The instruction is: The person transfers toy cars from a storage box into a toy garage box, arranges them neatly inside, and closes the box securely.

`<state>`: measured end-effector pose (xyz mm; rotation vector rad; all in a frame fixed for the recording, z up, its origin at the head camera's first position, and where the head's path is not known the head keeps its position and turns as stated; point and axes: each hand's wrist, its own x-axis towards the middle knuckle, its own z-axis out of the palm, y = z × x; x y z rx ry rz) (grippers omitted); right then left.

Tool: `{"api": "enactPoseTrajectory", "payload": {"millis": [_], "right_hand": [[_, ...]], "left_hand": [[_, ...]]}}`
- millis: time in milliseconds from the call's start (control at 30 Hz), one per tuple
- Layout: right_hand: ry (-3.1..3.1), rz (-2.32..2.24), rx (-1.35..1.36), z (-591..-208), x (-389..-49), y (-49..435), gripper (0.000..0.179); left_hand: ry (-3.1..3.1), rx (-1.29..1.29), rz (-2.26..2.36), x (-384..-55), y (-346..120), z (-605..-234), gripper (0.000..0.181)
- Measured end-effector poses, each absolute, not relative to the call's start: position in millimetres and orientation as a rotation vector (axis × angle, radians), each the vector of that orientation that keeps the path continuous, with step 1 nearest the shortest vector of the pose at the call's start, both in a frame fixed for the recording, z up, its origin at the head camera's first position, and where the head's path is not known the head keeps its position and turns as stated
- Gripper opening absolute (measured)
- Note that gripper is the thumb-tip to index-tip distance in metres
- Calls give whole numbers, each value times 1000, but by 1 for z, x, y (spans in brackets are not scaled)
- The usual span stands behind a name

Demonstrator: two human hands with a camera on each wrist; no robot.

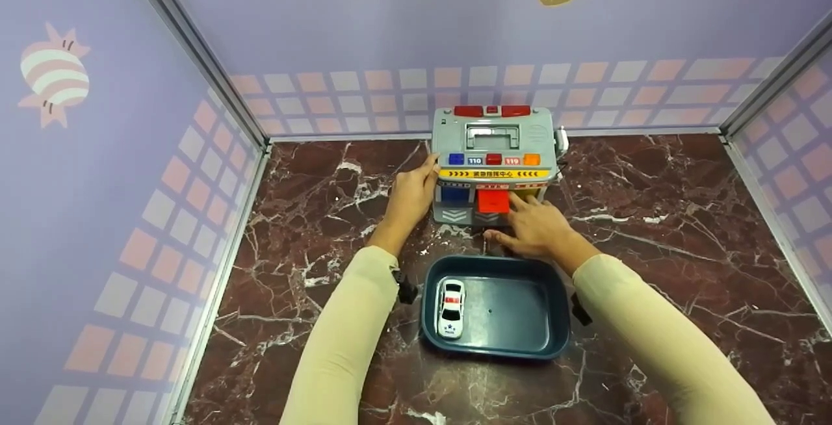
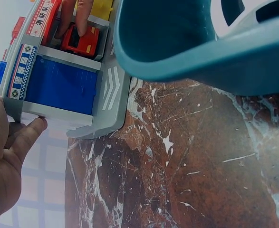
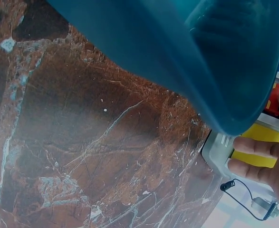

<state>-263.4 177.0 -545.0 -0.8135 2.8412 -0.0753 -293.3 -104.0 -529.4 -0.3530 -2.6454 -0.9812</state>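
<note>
A grey toy garage (image 1: 539, 136) stands near the back wall, with coloured buttons and a handle on its roof. My left hand (image 1: 413, 194) rests against its left side, fingers touching the side wall beside the lowered blue door (image 2: 61, 85). The red door (image 1: 493, 201) sticks out, raised, over the middle bay. Inside that bay is a red toy car (image 2: 84, 40), touched by extended fingers (image 2: 83, 16) of my right hand (image 1: 536, 227). Other right fingers lie in front of the yellow door (image 3: 258, 135). The car is hidden in the head view.
A dark teal tub (image 1: 560, 340) stands in front of the garage, between my forearms. Inside it, at the left, lies a white toy police car (image 1: 450, 327). A white handset (image 1: 561, 141) with a cord hangs on the garage's right side. Patterned walls enclose the marbled surface (image 1: 299, 249).
</note>
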Motion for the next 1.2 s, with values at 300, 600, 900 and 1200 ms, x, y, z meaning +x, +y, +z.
{"api": "enactPoseTrajectory", "payload": {"millis": [300,600,900,1200], "right_hand": [[2896,-22,-859,-545,-262,178,80],[2914,-61,-874,-547,-259,181,78],[2911,-95,-914,-548,-256,184,78],[2923,-120,-1001,-546,-251,194,69]], "left_hand": [[-2670,-336,-989,-294,-103,-528,44],[-2655,-342,-976,-295,-103,-530,43],[-2660,-325,-980,-295,-103,-532,43],[-2657,-330,-973,-295,-103,-531,43]]}}
